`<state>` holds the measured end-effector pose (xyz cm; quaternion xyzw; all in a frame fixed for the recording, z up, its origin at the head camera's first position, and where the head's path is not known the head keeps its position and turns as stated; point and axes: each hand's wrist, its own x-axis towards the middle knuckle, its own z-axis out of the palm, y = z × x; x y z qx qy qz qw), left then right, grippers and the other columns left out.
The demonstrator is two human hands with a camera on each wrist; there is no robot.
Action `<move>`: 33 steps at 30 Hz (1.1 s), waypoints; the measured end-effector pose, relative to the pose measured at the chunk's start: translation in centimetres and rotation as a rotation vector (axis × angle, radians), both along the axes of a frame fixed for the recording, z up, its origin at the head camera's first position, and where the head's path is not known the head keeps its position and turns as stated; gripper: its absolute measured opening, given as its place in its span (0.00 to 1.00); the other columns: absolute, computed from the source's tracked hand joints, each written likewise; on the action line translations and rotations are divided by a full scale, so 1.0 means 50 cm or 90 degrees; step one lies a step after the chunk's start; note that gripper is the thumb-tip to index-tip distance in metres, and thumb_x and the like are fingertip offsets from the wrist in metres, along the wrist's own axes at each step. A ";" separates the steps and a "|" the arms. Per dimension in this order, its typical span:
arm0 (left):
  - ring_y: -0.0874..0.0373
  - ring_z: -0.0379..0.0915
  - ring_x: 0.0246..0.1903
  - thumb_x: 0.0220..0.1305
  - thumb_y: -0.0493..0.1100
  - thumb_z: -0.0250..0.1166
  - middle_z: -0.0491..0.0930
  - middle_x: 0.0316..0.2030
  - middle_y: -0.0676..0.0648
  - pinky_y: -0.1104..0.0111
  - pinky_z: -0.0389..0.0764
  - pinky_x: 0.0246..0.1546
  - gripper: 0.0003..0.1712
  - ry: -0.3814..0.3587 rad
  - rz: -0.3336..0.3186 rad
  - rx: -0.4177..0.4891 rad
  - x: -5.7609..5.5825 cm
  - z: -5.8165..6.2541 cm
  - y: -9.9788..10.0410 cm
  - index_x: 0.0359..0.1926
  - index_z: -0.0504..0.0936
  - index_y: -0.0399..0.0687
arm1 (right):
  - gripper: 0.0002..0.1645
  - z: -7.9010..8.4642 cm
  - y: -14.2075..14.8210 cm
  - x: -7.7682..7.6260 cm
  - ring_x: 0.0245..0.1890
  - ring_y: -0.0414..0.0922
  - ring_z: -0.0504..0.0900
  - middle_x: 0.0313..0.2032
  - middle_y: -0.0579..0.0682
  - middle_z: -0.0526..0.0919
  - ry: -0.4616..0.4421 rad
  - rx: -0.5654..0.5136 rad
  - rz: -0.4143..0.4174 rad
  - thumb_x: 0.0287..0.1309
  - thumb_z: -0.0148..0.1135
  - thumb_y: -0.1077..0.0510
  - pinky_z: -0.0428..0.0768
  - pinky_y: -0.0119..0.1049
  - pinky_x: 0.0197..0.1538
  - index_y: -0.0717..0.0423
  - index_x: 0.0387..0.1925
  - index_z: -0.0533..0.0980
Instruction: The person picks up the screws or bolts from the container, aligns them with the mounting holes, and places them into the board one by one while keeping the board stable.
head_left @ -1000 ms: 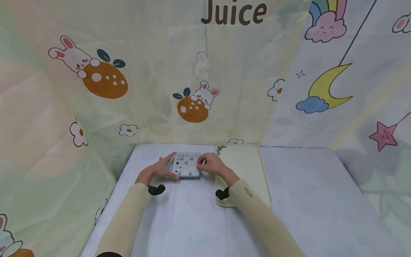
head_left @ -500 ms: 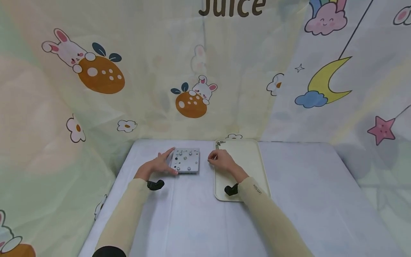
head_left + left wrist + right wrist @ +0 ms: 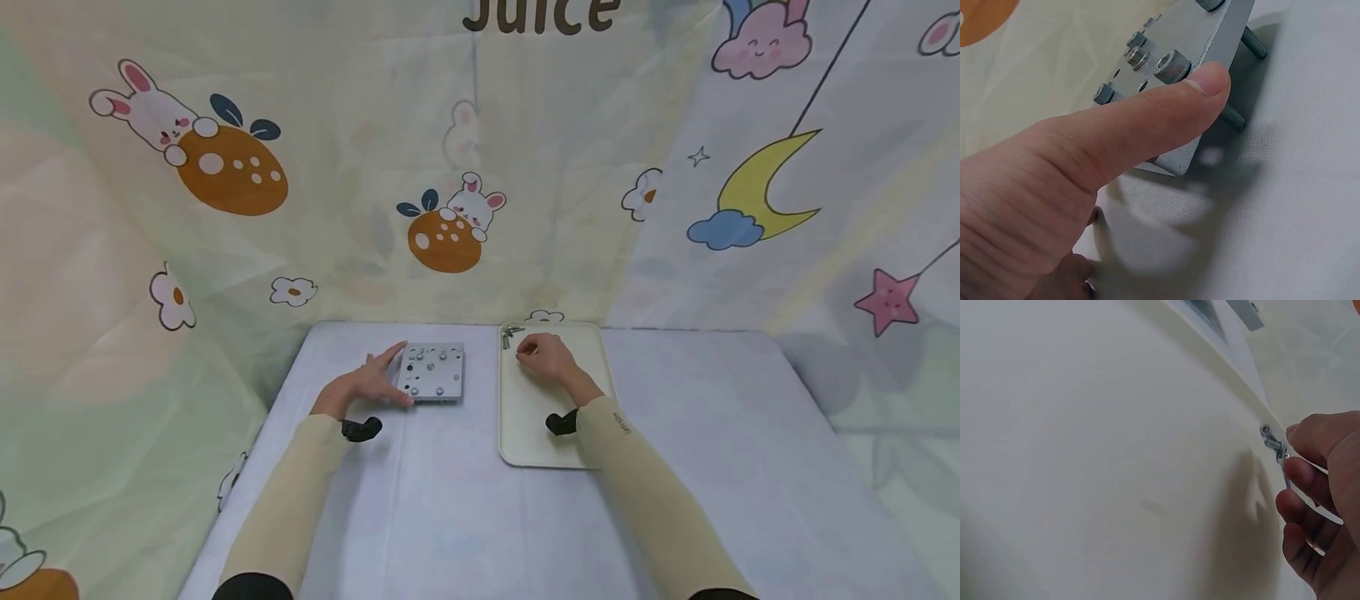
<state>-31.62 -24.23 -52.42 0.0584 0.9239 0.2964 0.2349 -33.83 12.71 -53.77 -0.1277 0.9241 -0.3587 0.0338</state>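
Observation:
A grey metal plate (image 3: 431, 372) with several socket-head screws stands on the table. My left hand (image 3: 362, 389) holds it by its left side, index finger at the far corner and thumb at the near one. In the left wrist view the thumb (image 3: 1166, 112) lies on the plate's edge beside a screw head (image 3: 1171, 67); threaded screw ends (image 3: 1254, 44) stick out below. My right hand (image 3: 546, 357) is over the cream tray (image 3: 536, 450), fingers loosely curled, nothing visible between thumb and index finger. Close to its fingertips lie several loose screws (image 3: 1272, 441) at the tray's far left corner.
The tray stands to the right of the plate, with a strip of white-covered table (image 3: 480, 400) between them. A printed cloth backdrop (image 3: 337, 183) rises at the table's far edge.
My right hand has left the plate's right edge and moved right over the tray, toward the loose screws. The left hand stays on the plate. The head view has tilted slightly down.

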 end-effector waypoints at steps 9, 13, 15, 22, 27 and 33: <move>0.36 0.16 0.71 0.34 0.62 0.82 0.37 0.76 0.44 0.34 0.33 0.64 0.75 -0.002 0.002 0.002 0.003 -0.003 -0.003 0.77 0.42 0.66 | 0.09 -0.027 -0.009 -0.032 0.38 0.46 0.79 0.37 0.49 0.83 -0.035 -0.005 -0.033 0.62 0.62 0.57 0.77 0.41 0.45 0.56 0.40 0.83; 0.36 0.17 0.71 0.34 0.63 0.82 0.37 0.76 0.44 0.34 0.34 0.64 0.75 0.001 0.001 -0.001 0.003 -0.011 -0.007 0.77 0.42 0.67 | 0.11 -0.033 -0.019 -0.043 0.39 0.46 0.79 0.38 0.48 0.83 -0.041 -0.010 -0.072 0.63 0.60 0.55 0.77 0.43 0.46 0.55 0.42 0.83; 0.36 0.17 0.71 0.33 0.63 0.82 0.37 0.76 0.45 0.34 0.35 0.64 0.75 0.000 0.002 -0.001 0.001 -0.016 -0.008 0.77 0.41 0.68 | 0.12 -0.033 -0.025 -0.048 0.39 0.46 0.79 0.39 0.48 0.84 -0.042 -0.006 -0.082 0.63 0.60 0.54 0.77 0.43 0.46 0.55 0.42 0.82; 0.36 0.17 0.71 0.32 0.64 0.82 0.37 0.76 0.44 0.34 0.34 0.64 0.76 0.002 0.003 0.005 -0.002 -0.014 -0.008 0.77 0.42 0.67 | 0.10 -0.030 -0.040 -0.055 0.37 0.45 0.78 0.36 0.46 0.83 -0.035 0.018 -0.091 0.61 0.63 0.51 0.76 0.41 0.41 0.50 0.40 0.84; 0.36 0.18 0.71 0.32 0.64 0.82 0.38 0.76 0.44 0.34 0.35 0.64 0.76 0.005 0.003 0.004 -0.002 -0.011 -0.007 0.77 0.42 0.67 | 0.09 -0.029 -0.043 -0.054 0.36 0.44 0.78 0.36 0.44 0.82 -0.029 0.034 -0.088 0.59 0.63 0.52 0.75 0.40 0.38 0.45 0.40 0.85; 0.36 0.17 0.71 0.31 0.64 0.82 0.37 0.76 0.44 0.34 0.35 0.64 0.77 0.005 0.003 0.011 -0.004 -0.008 -0.009 0.77 0.42 0.67 | 0.10 -0.027 -0.047 -0.053 0.37 0.44 0.77 0.37 0.44 0.83 -0.024 0.050 -0.069 0.59 0.62 0.54 0.74 0.41 0.38 0.44 0.40 0.86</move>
